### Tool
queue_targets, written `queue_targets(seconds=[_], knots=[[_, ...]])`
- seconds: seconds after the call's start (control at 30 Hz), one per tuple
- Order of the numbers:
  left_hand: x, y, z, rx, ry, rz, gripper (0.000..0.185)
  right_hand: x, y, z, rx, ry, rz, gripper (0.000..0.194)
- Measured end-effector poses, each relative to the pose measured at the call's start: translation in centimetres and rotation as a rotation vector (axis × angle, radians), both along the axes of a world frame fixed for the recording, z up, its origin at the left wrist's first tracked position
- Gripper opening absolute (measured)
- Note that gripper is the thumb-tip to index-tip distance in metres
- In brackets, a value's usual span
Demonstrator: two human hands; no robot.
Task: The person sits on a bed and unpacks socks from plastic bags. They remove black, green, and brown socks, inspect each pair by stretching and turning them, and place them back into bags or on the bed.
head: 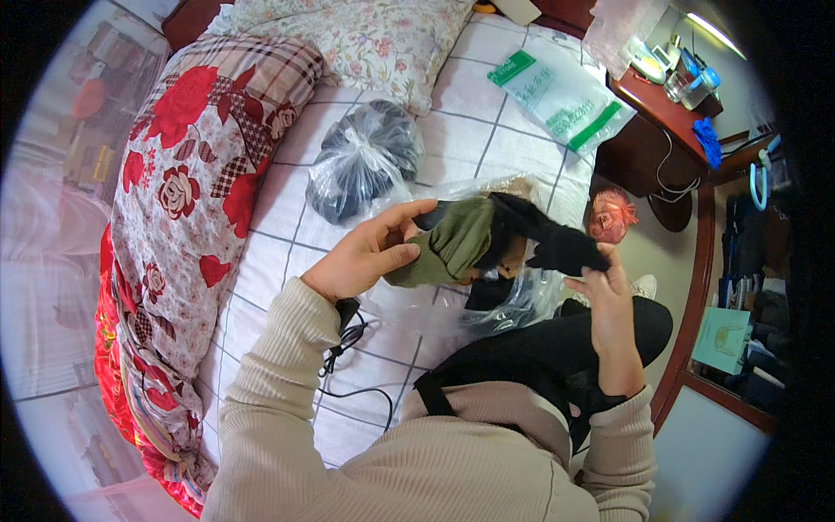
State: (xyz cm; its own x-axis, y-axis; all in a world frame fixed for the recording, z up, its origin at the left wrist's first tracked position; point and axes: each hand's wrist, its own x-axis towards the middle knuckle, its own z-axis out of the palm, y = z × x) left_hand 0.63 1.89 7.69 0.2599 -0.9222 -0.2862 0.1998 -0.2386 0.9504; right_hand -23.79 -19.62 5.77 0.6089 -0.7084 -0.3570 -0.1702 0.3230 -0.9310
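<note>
In my left hand I hold an olive-green ribbed knit piece, possibly a sock, between thumb and fingers, with a dark piece beside it. My right hand pinches the end of a black fabric piece, which stretches across to the dark cloth by the green one. Below them on the bed lies an open clear plastic bag with black and tan items partly showing. A tied clear bag of dark contents sits beyond my left hand. The held pieces hide part of the open bag.
A white grid-patterned sheet covers the bed. A floral quilt lies left, a floral pillow at the head. A green-and-clear plastic bag lies upper right. Black cable rests near my left forearm. A red bag stands on the floor.
</note>
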Motion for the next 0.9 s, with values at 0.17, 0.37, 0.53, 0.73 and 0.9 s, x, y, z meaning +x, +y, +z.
queue_targets(seconds=[0.17,0.37,0.53,0.73,0.9], knots=[[0.0,-0.1,-0.4,-0.104,0.151,0.074,0.056,1.3,0.4,-0.4,0.011,0.043,0.23,0.027],[-1.3,-0.7,-1.5,-0.15,0.365,0.282,0.053,2.2,1.7,-0.6,0.01,-0.045,0.407,0.019],[-1.3,-0.6,-1.7,-0.236,0.523,0.24,0.047,3.3,3.8,-2.9,-0.53,0.007,0.682,0.033],[-1.4,-0.5,-2.5,-0.226,0.499,0.249,0.041,2.8,4.9,-4.5,-1.019,0.344,0.9,0.034],[-1.7,-1.0,-2.8,-0.189,0.407,0.262,0.04,3.3,3.3,-3.0,-0.883,0.24,0.716,0.026]])
